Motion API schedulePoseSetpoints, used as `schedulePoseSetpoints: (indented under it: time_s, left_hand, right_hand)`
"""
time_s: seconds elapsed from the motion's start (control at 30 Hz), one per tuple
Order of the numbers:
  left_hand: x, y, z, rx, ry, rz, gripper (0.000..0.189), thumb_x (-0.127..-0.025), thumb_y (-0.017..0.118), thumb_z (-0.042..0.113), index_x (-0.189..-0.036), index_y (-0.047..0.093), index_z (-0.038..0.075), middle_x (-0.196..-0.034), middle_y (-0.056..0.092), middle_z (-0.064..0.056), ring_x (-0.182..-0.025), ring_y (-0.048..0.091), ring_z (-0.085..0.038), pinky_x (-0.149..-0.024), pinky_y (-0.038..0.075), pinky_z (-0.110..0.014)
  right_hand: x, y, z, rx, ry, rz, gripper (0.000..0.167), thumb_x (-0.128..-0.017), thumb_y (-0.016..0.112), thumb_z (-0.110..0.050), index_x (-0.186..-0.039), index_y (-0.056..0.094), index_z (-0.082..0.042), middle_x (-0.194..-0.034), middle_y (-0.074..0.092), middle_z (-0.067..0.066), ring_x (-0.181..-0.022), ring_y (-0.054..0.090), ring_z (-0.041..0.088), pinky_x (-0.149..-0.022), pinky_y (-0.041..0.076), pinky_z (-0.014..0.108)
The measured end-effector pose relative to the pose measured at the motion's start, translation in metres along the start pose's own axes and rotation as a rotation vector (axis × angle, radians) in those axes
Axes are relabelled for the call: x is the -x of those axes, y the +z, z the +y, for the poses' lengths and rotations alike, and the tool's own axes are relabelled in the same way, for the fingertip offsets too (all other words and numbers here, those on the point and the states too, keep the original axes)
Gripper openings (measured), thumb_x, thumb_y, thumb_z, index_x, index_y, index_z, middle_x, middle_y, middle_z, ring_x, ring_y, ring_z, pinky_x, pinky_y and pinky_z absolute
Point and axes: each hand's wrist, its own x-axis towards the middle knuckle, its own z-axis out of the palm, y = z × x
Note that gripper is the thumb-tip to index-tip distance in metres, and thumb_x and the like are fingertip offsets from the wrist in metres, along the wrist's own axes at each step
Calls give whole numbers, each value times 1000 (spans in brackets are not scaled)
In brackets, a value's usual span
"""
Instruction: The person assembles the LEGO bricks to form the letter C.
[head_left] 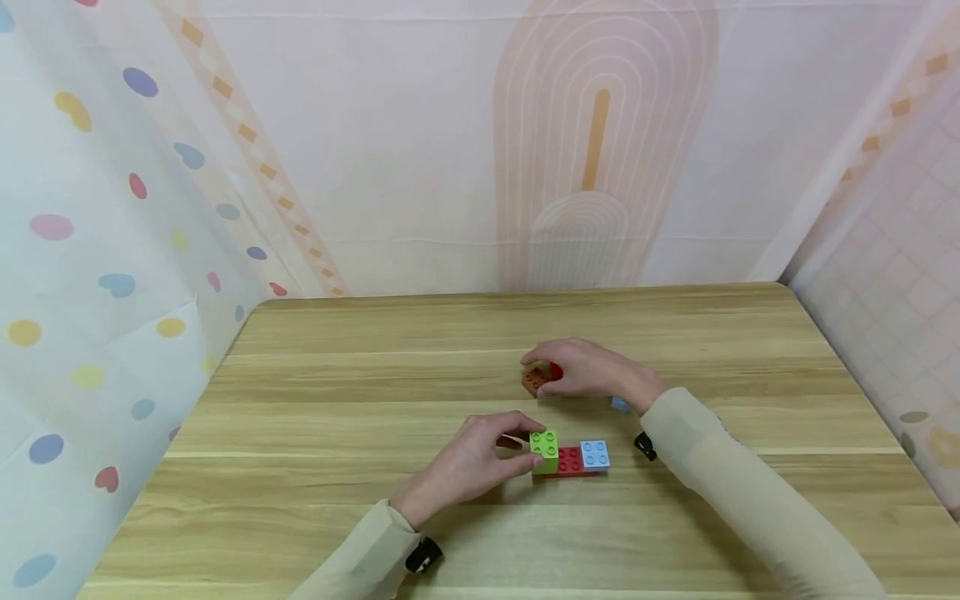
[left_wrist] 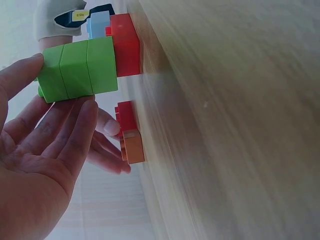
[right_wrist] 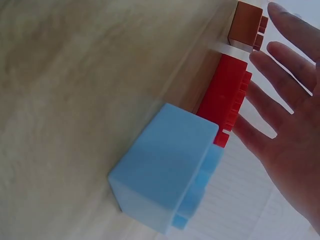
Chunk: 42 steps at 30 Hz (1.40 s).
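Note:
My left hand (head_left: 483,462) pinches a stack of green bricks (left_wrist: 77,70) between thumb and fingers. The stack sits on one end of a long red brick (head_left: 570,460), which carries a light blue brick (head_left: 595,455) on its other end. Farther back, my right hand (head_left: 588,367) reaches over a brown brick (head_left: 534,382) and a second red brick (right_wrist: 222,95), largely hidden by the hand in the head view. Its fingers are extended and spread beside these bricks in the right wrist view; whether they touch is unclear.
Another light blue brick (right_wrist: 165,165) lies close to the right wrist, partly covered by the arm in the head view. All the bricks are on a wooden table (head_left: 337,400), with patterned cloth (head_left: 405,167) hanging behind it and at the sides.

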Motion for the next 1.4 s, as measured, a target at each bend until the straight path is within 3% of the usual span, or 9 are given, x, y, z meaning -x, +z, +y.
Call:
schedulePoseSetpoints:
  time_s: [0.4,0.77,1.4]
  left_hand:
    - [1,0,0,12,0,1,28,-92,73,22,-118,67,13,-115,69,3,-99,66,-8,-85,53,-20]
    - [1,1,-1,8,11,7,28,-92,73,22,-117,68,12,-115,70,2,-98,67,-11,-84,54,-21]
    - [1,2,-4,26,9,8,30,-92,73,26,-118,68,11,-115,70,0,-101,67,-15,-86,54,-23]
  right_hand:
    - [1,4,-1,21,1,-27,42,-91,75,-24,-130,64,-14,-127,63,0,-114,57,16,-101,46,38]
    - [0,5,-1,72,1,-14,37,-92,73,-18,-128,65,-12,-124,65,1,-114,58,17,-100,47,38]
    - [9,-2,-7,76,-38,36,36,-93,72,-24,-127,65,-12,-115,63,-3,-95,56,15,-87,49,34]
